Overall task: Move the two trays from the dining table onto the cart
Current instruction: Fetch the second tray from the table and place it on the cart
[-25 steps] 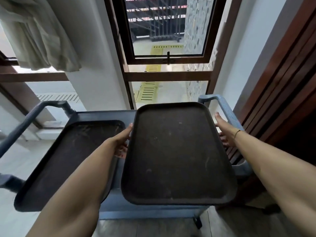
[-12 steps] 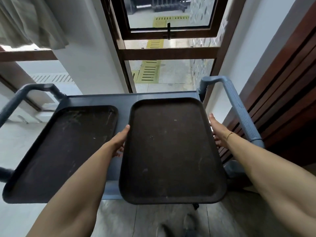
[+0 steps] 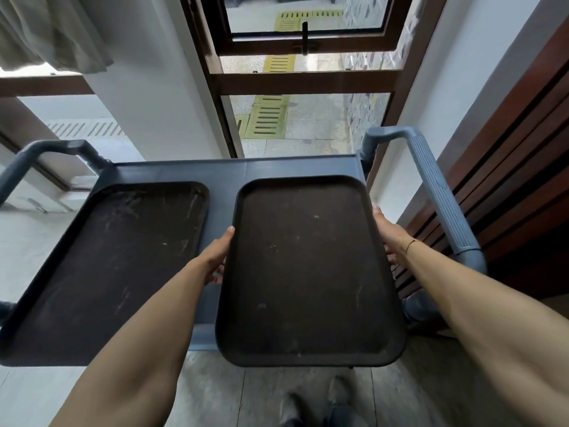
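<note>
A person lowers the second tray (image 3: 308,269) over the right half of a grey service cart (image 3: 228,167), the left hand (image 3: 217,257) clasped on one long edge and the right hand (image 3: 391,238) on the other, thumbs along the rim and fingers curled beneath. Between the two grips the tray sits level or nearly so; its far end lies over the cart's top shelf, while the end nearest the person juts past the cart's front edge, above the floor (image 3: 431,392). Whether the underside already touches the shelf cannot be told. Just beyond the left grip, the first tray (image 3: 117,257) lies flat on the cart, a strip of bare shelf between the two. Outside the right grip runs the cart's ribbed handle (image 3: 437,198), close to the knuckles, with a slatted wooden wall (image 3: 508,167) behind it.

The step in hand appears to be the last placement of the task: one tray is delivered, the other is about to be. The next move probably calls for pushing the held tray away from the body until it rests wholly on the shelf, keeping it parallel to its neighbour, then slipping the fingers out from under both edges without snagging the handle
</note>
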